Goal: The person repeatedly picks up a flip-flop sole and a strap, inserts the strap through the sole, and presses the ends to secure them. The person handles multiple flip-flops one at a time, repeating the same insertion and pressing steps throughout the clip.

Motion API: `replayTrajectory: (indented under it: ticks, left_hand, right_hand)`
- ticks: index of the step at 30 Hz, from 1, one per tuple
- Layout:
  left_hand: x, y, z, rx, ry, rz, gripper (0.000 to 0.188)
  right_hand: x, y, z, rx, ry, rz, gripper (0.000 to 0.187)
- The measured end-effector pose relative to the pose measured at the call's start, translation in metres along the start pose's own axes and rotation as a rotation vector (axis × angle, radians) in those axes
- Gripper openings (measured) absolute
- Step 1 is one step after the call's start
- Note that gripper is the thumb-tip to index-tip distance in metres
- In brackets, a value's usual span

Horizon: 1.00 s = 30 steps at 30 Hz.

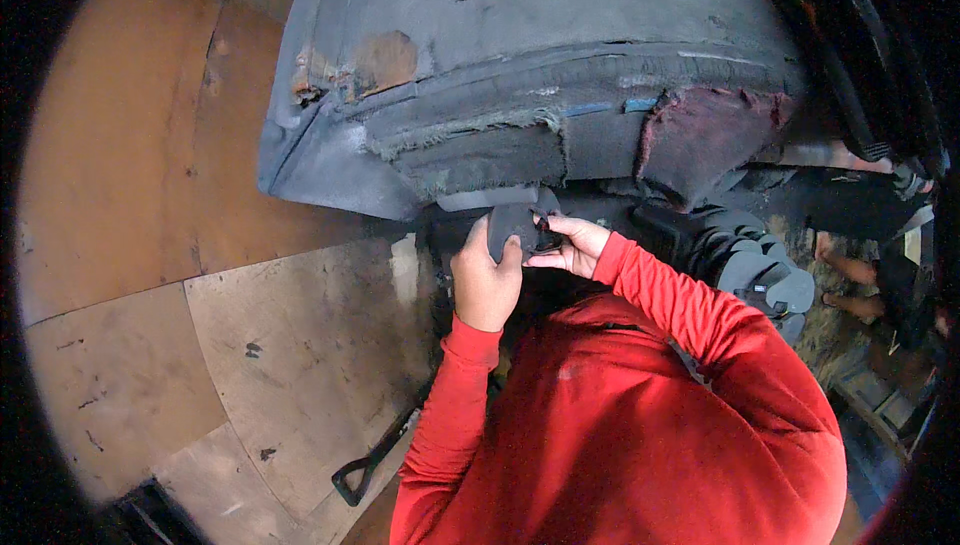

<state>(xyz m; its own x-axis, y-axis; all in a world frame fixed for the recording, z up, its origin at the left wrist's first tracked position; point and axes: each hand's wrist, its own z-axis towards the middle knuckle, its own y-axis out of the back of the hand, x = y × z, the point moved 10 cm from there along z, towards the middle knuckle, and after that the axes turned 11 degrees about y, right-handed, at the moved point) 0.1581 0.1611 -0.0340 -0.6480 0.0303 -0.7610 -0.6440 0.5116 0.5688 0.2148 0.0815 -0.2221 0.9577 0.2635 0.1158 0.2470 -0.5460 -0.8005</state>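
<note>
Both of my hands hold a dark grey sandal [512,229] in front of my chest, close to the front edge of a grey-covered work table. My left hand [487,277] grips its left side, thumb on top and fingers mostly hidden beneath. At its right end my right hand [573,248] pinches a black strap-like part, whose details are too dark to make out. Just beyond it, a lighter grey flat piece [488,199] shows under the table's edge. To the right of my right arm lies a pile of grey soles with black straps [765,280].
The grey table [560,5] has a worn front edge hung with frayed cloth, including a dark red rag [705,135]. Brown boards [290,345] cover the floor at left, where a black handle [352,480] lies. Another person's bare legs [850,270] show at far right.
</note>
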Motion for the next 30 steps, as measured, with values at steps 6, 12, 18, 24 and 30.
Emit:
replayTrajectory:
  ticks: [6, 12, 18, 24, 30]
  left_hand:
    - [-0.006, 0.049, -0.049, -0.178, -0.059, -0.031, 0.031]
    - [-0.011, 0.074, -0.108, -0.211, -0.034, -0.02, 0.033]
    - [0.103, 0.047, -0.177, -0.128, 0.249, -0.11, 0.044]
    - [0.094, 0.004, -0.108, 0.228, -0.042, -0.399, 0.086]
    - [0.054, -0.01, -0.032, 0.429, 0.021, -0.542, 0.084]
  right_hand:
    - [-0.002, -0.054, -0.026, 0.218, 0.043, -0.093, 0.058]
    - [-0.019, -0.082, -0.066, 0.145, 0.06, -0.097, 0.08]
    - [-0.023, -0.08, -0.076, 0.313, 0.29, -0.513, 0.121]
    - [-0.028, -0.08, -0.065, 0.504, 0.429, -0.679, 0.122]
    - [-0.027, -0.066, -0.041, 0.217, 0.263, -0.354, 0.083]
